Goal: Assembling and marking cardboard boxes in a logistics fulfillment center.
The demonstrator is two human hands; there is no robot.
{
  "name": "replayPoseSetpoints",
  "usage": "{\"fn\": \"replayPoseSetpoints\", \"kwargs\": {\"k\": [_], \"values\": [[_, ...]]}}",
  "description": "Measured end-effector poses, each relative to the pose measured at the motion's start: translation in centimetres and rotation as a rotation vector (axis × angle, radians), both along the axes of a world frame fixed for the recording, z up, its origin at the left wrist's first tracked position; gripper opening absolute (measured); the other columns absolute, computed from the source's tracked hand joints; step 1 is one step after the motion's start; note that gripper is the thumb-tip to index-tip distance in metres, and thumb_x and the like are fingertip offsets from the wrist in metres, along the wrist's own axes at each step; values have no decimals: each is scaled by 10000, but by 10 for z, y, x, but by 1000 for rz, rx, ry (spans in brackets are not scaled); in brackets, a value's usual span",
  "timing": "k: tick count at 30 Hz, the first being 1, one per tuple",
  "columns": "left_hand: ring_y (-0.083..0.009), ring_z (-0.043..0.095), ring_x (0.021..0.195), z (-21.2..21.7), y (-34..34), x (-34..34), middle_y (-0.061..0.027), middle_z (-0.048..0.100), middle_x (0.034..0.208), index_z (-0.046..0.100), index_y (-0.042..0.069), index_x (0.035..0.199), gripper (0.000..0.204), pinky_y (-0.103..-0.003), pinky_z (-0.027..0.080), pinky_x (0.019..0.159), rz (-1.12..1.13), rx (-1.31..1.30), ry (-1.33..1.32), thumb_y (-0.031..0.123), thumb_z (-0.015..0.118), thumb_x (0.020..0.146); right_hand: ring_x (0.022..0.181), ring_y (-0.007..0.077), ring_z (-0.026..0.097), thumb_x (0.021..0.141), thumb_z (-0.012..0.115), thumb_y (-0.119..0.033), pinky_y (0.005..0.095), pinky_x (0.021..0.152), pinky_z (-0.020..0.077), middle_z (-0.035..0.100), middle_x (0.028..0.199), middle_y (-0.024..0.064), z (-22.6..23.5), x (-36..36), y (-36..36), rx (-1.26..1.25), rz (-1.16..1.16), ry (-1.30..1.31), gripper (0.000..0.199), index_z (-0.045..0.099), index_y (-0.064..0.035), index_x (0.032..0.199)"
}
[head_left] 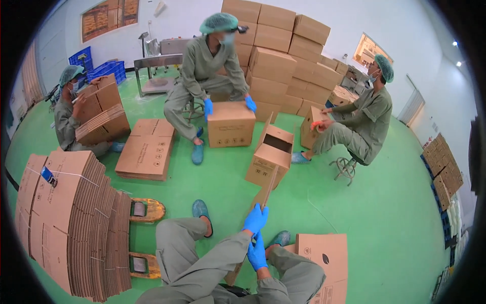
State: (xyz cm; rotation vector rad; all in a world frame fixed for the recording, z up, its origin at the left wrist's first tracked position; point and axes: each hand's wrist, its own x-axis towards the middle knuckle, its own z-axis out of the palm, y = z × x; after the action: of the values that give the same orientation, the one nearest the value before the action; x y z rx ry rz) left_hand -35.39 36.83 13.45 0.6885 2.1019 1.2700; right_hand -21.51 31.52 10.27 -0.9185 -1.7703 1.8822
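Note:
A flattened cardboard box (264,195), seen nearly edge-on, stands between my knees and slants up toward an open carton. My left hand (256,219), in a blue glove, is closed on its edge. Just below, my right hand (257,252), gloved alike, is closed against the same cardboard; a small dark patch shows between the two hands, too small to make out. Beyond the board's far end stands the open carton (263,164), its top flaps raised. Beside my right leg lie flat cardboard boxes (324,258).
At left, bundled flat boxes (66,223) rest by yellow pallet-jack forks (147,210). A lower flat stack (145,152) lies ahead. Three co-workers in green sit around: one behind a closed carton (231,126), one at left with cardboard, one at right beside a box. Cartons (271,66) tower behind.

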Motion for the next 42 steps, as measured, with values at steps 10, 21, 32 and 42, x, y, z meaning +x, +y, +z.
{"fn": "replayPoseSetpoints", "kwargs": {"k": [10,21,32,42], "values": [[-435,581,1031,-23,-25,-48,-263,607,1139,485,38,1320,564,-495,456,899,-157,-2,306,459,408,953,1055,221,585,874,684,-311,339,878,488,554,1274,134,5,12,17,41,31,-87,695,375,-2,1414],[-400,608,916,21,-196,-36,-222,622,1022,442,38,1326,547,-503,486,764,-441,-259,540,272,571,849,776,432,627,868,503,-155,501,682,490,647,927,251,2,45,143,835,-408,-516,484,495,-82,1346],[-403,629,855,8,-137,54,-271,638,806,695,24,770,601,-502,474,766,-836,-398,336,595,531,855,692,408,628,888,488,-232,522,634,498,661,886,213,31,-3,137,914,-50,-831,545,401,-178,1424],[-348,624,1069,-104,-92,15,-126,671,1134,706,121,1089,616,-678,330,975,-578,-896,456,636,617,763,668,398,646,901,486,-240,513,602,507,675,828,188,38,-34,119,958,-35,-819,482,444,-144,1371]]}}
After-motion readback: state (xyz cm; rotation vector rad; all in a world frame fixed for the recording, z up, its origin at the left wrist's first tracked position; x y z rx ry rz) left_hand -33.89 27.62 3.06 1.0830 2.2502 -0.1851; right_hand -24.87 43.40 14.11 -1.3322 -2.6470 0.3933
